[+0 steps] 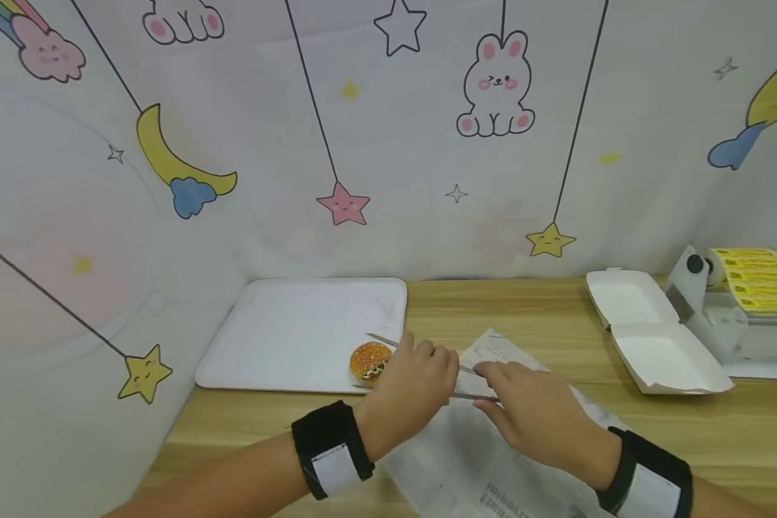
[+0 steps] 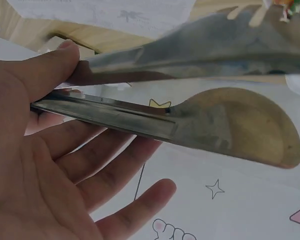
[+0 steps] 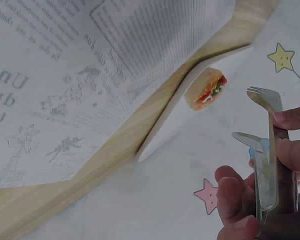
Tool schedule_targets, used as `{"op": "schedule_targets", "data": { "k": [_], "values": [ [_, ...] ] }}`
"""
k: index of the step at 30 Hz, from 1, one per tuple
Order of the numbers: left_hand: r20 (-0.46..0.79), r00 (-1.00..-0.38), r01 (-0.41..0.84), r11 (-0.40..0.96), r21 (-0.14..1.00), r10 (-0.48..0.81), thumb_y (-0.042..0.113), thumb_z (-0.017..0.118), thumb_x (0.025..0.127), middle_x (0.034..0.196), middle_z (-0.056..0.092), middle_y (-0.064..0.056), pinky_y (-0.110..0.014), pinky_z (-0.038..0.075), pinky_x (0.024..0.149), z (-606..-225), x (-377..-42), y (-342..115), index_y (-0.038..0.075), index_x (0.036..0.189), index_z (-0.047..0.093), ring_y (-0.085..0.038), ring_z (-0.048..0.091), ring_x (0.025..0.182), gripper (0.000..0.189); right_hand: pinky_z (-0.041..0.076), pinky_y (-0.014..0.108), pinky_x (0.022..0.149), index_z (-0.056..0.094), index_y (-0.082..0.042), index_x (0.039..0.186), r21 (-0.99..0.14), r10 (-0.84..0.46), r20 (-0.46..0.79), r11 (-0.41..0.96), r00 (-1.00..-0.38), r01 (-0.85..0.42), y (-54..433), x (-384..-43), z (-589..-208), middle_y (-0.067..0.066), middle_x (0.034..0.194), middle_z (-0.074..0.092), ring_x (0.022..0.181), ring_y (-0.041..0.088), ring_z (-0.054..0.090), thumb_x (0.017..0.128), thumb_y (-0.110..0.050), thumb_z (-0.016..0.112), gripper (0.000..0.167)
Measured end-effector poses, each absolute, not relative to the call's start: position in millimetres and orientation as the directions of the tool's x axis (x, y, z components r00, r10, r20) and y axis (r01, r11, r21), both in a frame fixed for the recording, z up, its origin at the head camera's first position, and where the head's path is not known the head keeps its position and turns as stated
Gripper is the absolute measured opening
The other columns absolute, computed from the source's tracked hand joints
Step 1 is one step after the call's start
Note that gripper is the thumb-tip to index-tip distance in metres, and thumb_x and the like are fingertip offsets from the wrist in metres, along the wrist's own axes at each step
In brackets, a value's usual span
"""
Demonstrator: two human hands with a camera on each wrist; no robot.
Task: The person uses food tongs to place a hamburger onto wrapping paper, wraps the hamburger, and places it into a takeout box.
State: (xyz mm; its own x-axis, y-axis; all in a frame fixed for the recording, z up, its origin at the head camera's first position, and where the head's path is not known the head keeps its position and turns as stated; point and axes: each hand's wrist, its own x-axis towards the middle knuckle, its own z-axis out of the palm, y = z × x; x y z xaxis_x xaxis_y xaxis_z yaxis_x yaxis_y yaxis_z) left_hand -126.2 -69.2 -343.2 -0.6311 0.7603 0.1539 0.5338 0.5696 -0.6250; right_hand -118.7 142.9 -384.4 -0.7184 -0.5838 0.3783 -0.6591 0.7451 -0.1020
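Observation:
Both hands hold a pair of metal tongs (image 2: 200,120), one arm of it fork-toothed and the other a flat, rounded paddle. My left hand (image 1: 414,374) grips them in the middle, its thumb on the upper arm and its fingers under the lower one in the left wrist view. At the tongs' right end, my right hand (image 1: 537,410) pinches them between thumb and fingers. The tongs' tips spread open beside a sesame-bun burger (image 1: 369,360), with red and green filling, at the near right part of the white tray (image 1: 298,331).
A printed paper sheet (image 1: 466,453) lies on the wooden table (image 1: 492,302) under the hands. Farther right stands an open white clamshell box (image 1: 667,352), beside a dispenser with a roll of yellow labels (image 1: 757,280). A cartoon-printed sheet (image 1: 414,144) hangs behind.

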Motion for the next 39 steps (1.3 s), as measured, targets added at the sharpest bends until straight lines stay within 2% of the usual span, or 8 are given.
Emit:
{"op": "schedule_targets", "data": {
  "k": [7,13,16,20,23,26,33,39],
  "values": [
    [0.113,-0.7,0.564,0.643,-0.518,0.705,0.067,0.065,0.089,0.127,0.066,0.002,-0.041,0.048,0.103,-352,-106,-91,0.021,0.142,0.058,-0.016,0.063,0.114,0.07,0.054,0.031,0.059,0.06,-0.007,0.12,-0.09,-0.627,0.348,0.717,-0.696,-0.691,136,-110,-397,0.003,0.105,0.071,0.08,0.013,0.068,0.093,-0.027,0.074,0.037],
    [0.257,-0.781,0.548,0.822,-0.156,0.57,0.063,0.071,0.086,0.146,0.054,-0.007,-0.047,0.043,0.108,-352,-77,-143,0.017,0.151,0.048,-0.024,0.053,0.131,0.082,0.047,0.026,0.052,0.06,-0.005,0.121,-0.18,-0.587,0.295,0.74,-0.754,-0.648,135,-122,-413,0.0,0.092,0.069,0.067,0.006,0.061,0.095,-0.028,0.073,0.038],
    [0.269,-0.851,0.469,0.883,0.006,0.451,0.063,0.064,0.091,0.148,0.052,-0.011,-0.052,0.044,0.106,-362,-59,-175,0.013,0.152,0.045,-0.029,0.054,0.13,0.081,0.042,0.024,0.05,0.059,-0.005,0.12,-0.229,-0.552,0.257,0.763,-0.793,-0.605,134,-128,-423,-0.005,0.086,0.064,0.064,0.001,0.054,0.096,-0.03,0.071,0.036],
    [0.24,-0.933,0.305,0.943,0.137,0.267,0.059,0.064,0.093,0.148,0.051,-0.017,-0.058,0.043,0.105,-382,-41,-207,0.007,0.151,0.045,-0.037,0.055,0.127,0.08,0.039,0.024,0.049,0.059,-0.005,0.119,-0.26,-0.532,0.255,0.767,-0.808,-0.587,130,-135,-429,-0.006,0.082,0.059,0.062,0.0,0.048,0.097,-0.029,0.071,0.035],
    [0.2,-0.968,0.194,0.957,0.216,0.151,0.05,0.072,0.091,0.148,0.051,-0.019,-0.061,0.042,0.104,-394,-31,-221,0.006,0.15,0.046,-0.04,0.054,0.128,0.079,0.039,0.024,0.05,0.059,-0.003,0.119,-0.278,-0.533,0.248,0.761,-0.809,-0.587,124,-138,-430,-0.005,0.083,0.061,0.063,0.0,0.047,0.097,-0.029,0.071,0.035],
    [0.153,-0.984,0.124,0.962,0.244,0.088,0.05,0.072,0.091,0.148,0.051,-0.019,-0.062,0.042,0.104,-402,-27,-228,0.007,0.151,0.047,-0.042,0.055,0.127,0.078,0.04,0.024,0.05,0.059,-0.003,0.12,-0.292,-0.527,0.223,0.766,-0.82,-0.572,119,-140,-430,-0.004,0.085,0.062,0.063,0.001,0.048,0.098,-0.03,0.07,0.037],
    [0.082,-0.993,0.105,0.974,0.198,0.091,0.053,0.067,0.094,0.142,0.055,-0.018,-0.061,0.044,0.103,-408,-26,-231,0.006,0.147,0.051,-0.039,0.061,0.119,0.074,0.038,0.024,0.049,0.059,-0.005,0.119,-0.311,-0.529,0.181,0.769,-0.829,-0.558,114,-140,-431,-0.007,0.083,0.059,0.061,0.001,0.044,0.099,-0.029,0.068,0.032],
    [0.142,-0.98,0.163,0.968,0.191,0.137,0.054,0.069,0.092,0.141,0.056,-0.017,-0.059,0.043,0.104,-410,-32,-229,0.006,0.146,0.053,-0.035,0.06,0.123,0.073,0.036,0.022,0.049,0.059,-0.006,0.115,-0.31,-0.54,0.184,0.761,-0.821,-0.57,111,-142,-428,-0.01,0.077,0.053,0.059,0.002,0.042,0.099,-0.026,0.068,0.027]
  ]
}}
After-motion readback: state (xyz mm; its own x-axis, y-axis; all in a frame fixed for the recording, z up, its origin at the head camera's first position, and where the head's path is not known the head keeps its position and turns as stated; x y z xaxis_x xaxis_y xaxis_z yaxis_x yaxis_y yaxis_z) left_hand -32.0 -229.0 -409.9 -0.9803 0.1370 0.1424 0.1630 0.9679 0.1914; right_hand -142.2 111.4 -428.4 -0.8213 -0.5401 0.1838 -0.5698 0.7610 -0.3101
